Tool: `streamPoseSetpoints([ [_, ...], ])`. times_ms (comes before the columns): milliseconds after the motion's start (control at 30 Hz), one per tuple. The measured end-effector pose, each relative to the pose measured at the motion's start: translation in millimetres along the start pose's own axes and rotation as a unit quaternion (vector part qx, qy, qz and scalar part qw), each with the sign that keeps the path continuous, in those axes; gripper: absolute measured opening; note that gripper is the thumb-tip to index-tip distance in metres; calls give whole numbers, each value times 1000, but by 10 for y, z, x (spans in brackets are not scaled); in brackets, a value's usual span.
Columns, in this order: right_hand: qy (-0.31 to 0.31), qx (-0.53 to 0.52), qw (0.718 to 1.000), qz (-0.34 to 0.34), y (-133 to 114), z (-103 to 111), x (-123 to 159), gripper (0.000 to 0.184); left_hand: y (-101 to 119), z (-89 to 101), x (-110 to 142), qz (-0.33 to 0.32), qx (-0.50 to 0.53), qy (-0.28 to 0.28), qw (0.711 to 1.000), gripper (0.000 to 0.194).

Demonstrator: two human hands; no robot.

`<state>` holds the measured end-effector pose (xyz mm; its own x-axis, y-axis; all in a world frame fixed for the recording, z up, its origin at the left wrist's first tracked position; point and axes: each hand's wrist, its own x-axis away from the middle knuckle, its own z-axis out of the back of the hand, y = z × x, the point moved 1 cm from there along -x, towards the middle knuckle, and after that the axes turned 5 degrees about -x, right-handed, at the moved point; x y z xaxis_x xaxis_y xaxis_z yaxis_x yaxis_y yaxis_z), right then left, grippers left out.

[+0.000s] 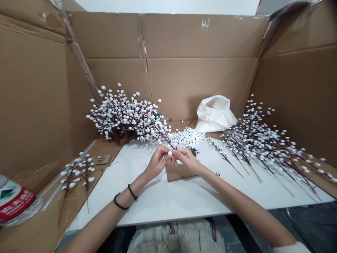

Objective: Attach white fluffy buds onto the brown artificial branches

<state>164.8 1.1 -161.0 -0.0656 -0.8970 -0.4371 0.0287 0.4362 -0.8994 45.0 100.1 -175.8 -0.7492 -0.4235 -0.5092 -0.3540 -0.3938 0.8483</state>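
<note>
My left hand (157,162) and my right hand (187,160) meet over the middle of a white board (184,196). Both pinch a thin dark twig (163,136) studded with white foam balls. The twig runs up and away to the left from my fingers. A single white ball (170,153) sits at my fingertips between the two hands. A loose heap of white foam balls (185,137) lies just behind my hands. Two black bands circle my left wrist (125,197).
A bushy bunch of finished white-ball branches (122,117) stands at the back left. Several sparser branches (265,144) lie spread at the right. A white plastic bag (214,114), small black rings (194,151), a few branches at left (77,172) and cardboard walls (184,63) surround the board.
</note>
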Motion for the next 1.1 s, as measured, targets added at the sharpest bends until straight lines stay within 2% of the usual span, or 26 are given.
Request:
streamPoseSetpoints([
  [300,5,5,1000,-4,20,3,0,41,40,-11,-11,5,-11,-13,1000,22],
  [567,12,-3,1000,-3,44,-10,-3,43,-49,14,-10,18,-3,-8,1000,25],
  [700,13,-18,1000,-11,66,-13,-25,43,19,-14,-31,36,19,-23,999,25],
  [767,18,-27,999,-13,27,49,-53,41,70,1,-41,42,-5,-20,999,24],
  [833,67,-28,997,6,-65,197,-89,39,94,44,-58,40,-61,-4,997,29],
  [933,224,-54,970,76,-257,556,-121,39,46,113,-142,40,-200,5,979,30],
  [1000,308,-85,941,115,-358,796,-116,39,-33,118,-265,27,-313,-26,949,23],
  [1100,363,-112,916,131,-396,1004,-104,39,-198,49,-530,5,-445,-102,890,20],
])
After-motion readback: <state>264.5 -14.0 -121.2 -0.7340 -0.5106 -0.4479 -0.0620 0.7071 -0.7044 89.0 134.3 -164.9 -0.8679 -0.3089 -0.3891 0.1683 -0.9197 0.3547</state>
